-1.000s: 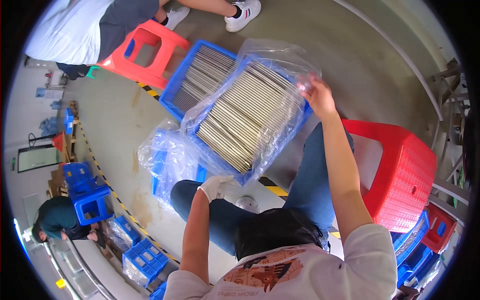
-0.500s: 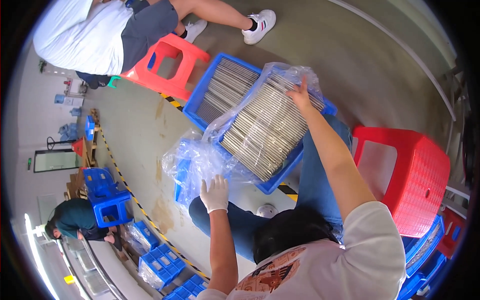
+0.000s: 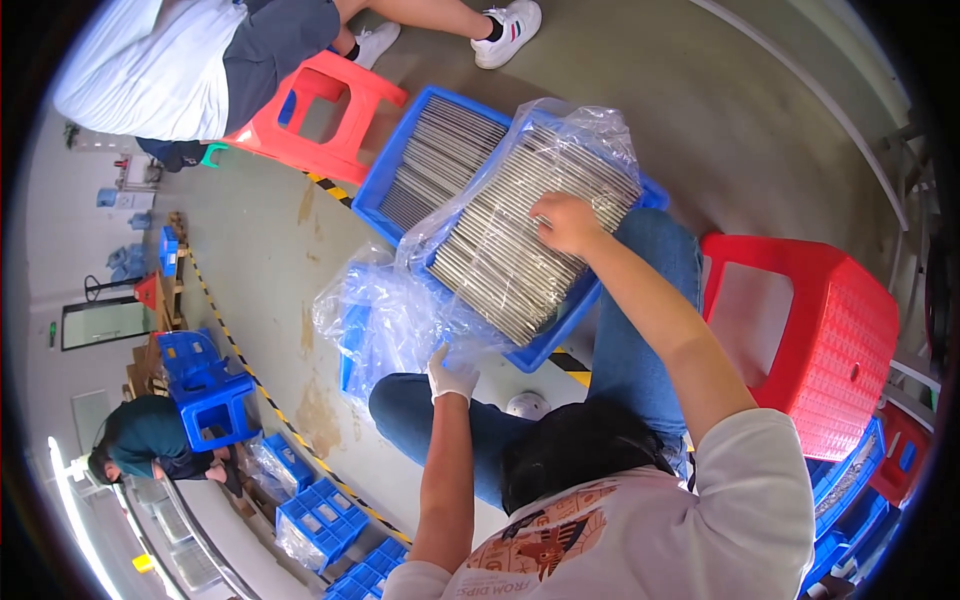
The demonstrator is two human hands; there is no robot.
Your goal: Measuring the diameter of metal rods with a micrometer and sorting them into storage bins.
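Note:
Rows of thin, silvery metal rods (image 3: 540, 215) lie packed in a blue crate (image 3: 548, 357), partly covered by a clear plastic bag (image 3: 390, 310). Over the middle of the rods is my bare right hand (image 3: 568, 222), its fingers curled down against the film and rods; what is between the fingertips is hidden. My left hand (image 3: 453, 380), in a white glove, is beside the loose part of the bag near the crate's lower left corner. One of its digits points up, apart from the others, and no held thing shows in it.
A second blue crate of darker rods (image 3: 445, 150) adjoins on the left. Red stools (image 3: 830, 350) stand at my right and, under a seated person (image 3: 150, 80), at upper left. Striped floor tape (image 3: 250, 365) and stacked blue crates (image 3: 320, 525) lie at left, where another person bends over.
My right hand has come down and left from the crate's far right part to the middle of the rods, its fingers curling. My left hand has shifted slightly right and turned.

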